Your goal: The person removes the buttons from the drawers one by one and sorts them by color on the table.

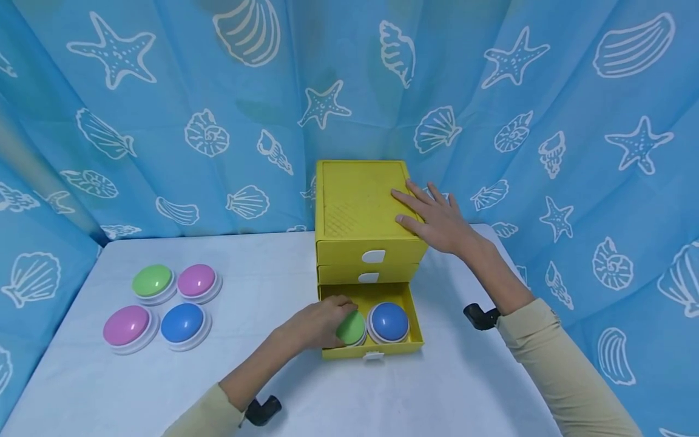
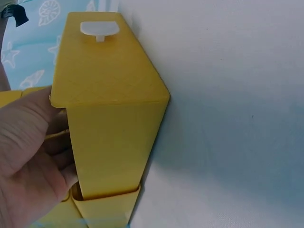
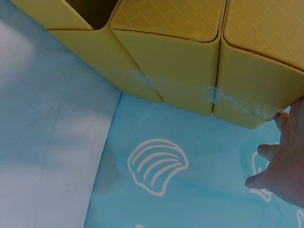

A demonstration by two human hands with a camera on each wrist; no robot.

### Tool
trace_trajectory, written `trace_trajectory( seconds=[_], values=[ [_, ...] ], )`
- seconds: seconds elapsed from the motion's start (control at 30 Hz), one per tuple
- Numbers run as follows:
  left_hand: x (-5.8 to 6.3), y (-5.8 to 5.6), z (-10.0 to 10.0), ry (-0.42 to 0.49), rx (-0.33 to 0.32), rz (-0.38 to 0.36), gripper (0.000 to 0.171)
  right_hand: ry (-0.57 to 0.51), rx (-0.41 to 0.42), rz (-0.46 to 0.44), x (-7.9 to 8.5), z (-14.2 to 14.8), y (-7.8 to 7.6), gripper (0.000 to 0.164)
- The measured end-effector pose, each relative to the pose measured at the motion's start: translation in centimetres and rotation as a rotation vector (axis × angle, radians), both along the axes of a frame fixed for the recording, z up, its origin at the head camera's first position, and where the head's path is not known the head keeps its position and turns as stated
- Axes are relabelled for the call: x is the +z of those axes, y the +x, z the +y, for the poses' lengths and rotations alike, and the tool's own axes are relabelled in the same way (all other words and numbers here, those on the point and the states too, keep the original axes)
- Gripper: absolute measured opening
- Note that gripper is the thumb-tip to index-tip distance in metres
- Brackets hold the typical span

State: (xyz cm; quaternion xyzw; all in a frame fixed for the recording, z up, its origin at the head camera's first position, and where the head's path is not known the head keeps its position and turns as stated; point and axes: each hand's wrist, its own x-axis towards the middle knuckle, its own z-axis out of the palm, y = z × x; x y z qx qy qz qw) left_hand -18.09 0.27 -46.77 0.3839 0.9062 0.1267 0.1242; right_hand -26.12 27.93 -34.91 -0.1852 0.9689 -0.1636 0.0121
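Observation:
A yellow three-tier drawer cabinet (image 1: 363, 200) stands with its bottom drawer (image 1: 403, 348) pulled out. Inside that drawer, a green dome button (image 1: 351, 331) with a white base sits at the left, beside a blue dome button (image 1: 390, 321). My left hand (image 1: 314, 323) reaches over the drawer's left wall and grips the green button. In the left wrist view the drawer's side hides the fingertips of the left hand (image 2: 28, 152). My right hand (image 1: 441, 221) rests at the cabinet's top right edge, fingers spread; the right wrist view shows the right hand (image 3: 285, 161) against its side.
On the left of the white table (image 1: 262, 261) lie more dome buttons: a green one (image 1: 151, 280), a blue one (image 1: 182, 323) and two pink ones, one nearer (image 1: 126, 326) and one farther (image 1: 196, 280). A blue curtain (image 1: 349, 60) with shell prints hangs behind the cabinet.

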Motion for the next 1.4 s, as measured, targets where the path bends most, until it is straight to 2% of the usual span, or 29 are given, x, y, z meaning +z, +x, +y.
trace_trajectory(
  seconds=[0.13, 0.33, 0.43, 0.57, 0.7, 1.03, 1.4],
  values=[
    [0.4, -0.3, -0.3, 0.049, 0.012, -0.068, 0.07, -0.004, 0.0, 0.001, 0.1, 0.0, -0.1, 0.064],
    [1.2, -0.6, -0.9, 0.209, 0.017, -0.192, 0.073, -0.004, 0.001, 0.004, 0.0, 0.1, 0.1, 0.064],
    [2.0, -0.6, -1.1, 0.266, 0.022, -0.218, 0.076, -0.008, -0.001, 0.003, 0.0, 0.1, 0.2, 0.064],
    [3.0, -0.4, -1.4, 0.298, 0.054, -0.243, 0.08, -0.014, -0.004, 0.001, 0.0, 0.1, 0.2, 0.064],
    [3.7, -0.1, -1.7, 0.317, 0.063, -0.256, 0.082, -0.017, -0.007, -0.001, 0.0, 0.2, 0.2, 0.064],
    [4.5, 0.4, -3.2, 0.332, 0.081, -0.24, 0.076, -0.019, 0.0, -0.007, -0.1, 0.1, 0.1, 0.064],
    [5.5, 1.3, -7.8, 0.373, 0.191, -0.22, 0.08, -0.019, 0.006, -0.004, 0.0, 0.0, 0.1, 0.063]
  ],
)
